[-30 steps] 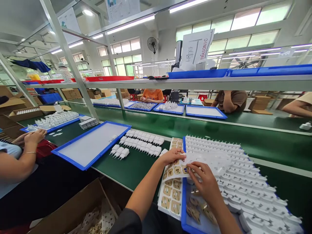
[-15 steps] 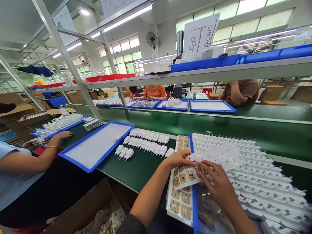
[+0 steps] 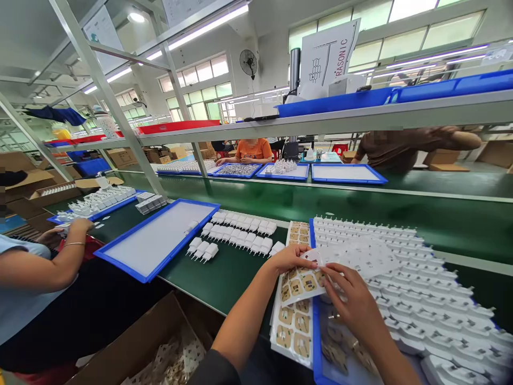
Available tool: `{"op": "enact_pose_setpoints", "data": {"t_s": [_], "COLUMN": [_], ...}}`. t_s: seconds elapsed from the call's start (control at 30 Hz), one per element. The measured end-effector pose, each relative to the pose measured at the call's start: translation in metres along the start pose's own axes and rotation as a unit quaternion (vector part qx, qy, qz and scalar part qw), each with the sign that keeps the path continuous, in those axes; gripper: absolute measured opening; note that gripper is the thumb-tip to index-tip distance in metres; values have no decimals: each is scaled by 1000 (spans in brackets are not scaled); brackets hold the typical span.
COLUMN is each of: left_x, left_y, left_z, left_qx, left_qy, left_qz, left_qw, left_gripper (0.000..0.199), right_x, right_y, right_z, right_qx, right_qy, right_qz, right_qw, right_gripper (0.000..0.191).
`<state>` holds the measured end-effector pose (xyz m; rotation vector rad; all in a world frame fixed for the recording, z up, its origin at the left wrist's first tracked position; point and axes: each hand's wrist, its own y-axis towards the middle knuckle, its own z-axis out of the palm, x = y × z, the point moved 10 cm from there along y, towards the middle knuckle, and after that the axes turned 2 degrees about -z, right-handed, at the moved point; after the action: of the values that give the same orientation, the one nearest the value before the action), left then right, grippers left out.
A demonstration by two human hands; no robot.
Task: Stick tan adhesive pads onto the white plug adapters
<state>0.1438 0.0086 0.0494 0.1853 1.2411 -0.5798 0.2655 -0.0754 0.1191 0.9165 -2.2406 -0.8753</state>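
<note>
My left hand pinches the upper edge of a sticker sheet with tan rounded-square stickers. My right hand has its fingertips pressed together at the same edge, close to my left thumb. A translucent backing film with small dark cutouts stretches from between my hands to the right. Below lies a stack of similar sticker sheets, along the left rim of a blue-edged tray. Rows of white plastic casings fill much of that tray. Loose tan pieces lie in its near part, partly hidden by my right forearm.
White plug adapters stand in rows left of my hands. Beyond them is a blue-rimmed tray holding a small piece. A cardboard box with scraps sits below the bench edge. A co-worker's arm is at far left; an overhead shelf crosses ahead.
My hands stay together at the sheet's edge with only a slight shift. The left co-worker's hand has drawn back towards their body. The person across at right has stretched an arm out sideways.
</note>
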Motion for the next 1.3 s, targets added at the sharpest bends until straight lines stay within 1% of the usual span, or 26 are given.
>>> {"op": "enact_pose_setpoints", "data": {"t_s": [0.17,0.33,0.57,1.13,1.3], "left_x": [1,0,1,2,-1], "left_y": [1,1,2,2,1], "left_z": [-2,0,0,0,1], "left_qx": [-4,2,3,4,2], "left_qy": [-7,-7,-14,-21,-17], "left_qz": [5,4,2,-1,10], "left_qw": [1000,1000,1000,1000,1000], "left_gripper": [60,62,56,57,59], "right_x": [1,2,4,3,3], "right_y": [0,0,1,0,0], "right_z": [-4,-3,-3,-3,-4], "right_qx": [-15,-11,-9,-17,-17], "right_qy": [-2,-5,-2,4,9], "right_qz": [-5,-8,-6,-5,-1], "right_qw": [1000,1000,1000,1000,1000], "right_gripper": [26,26,25,24,24]}}
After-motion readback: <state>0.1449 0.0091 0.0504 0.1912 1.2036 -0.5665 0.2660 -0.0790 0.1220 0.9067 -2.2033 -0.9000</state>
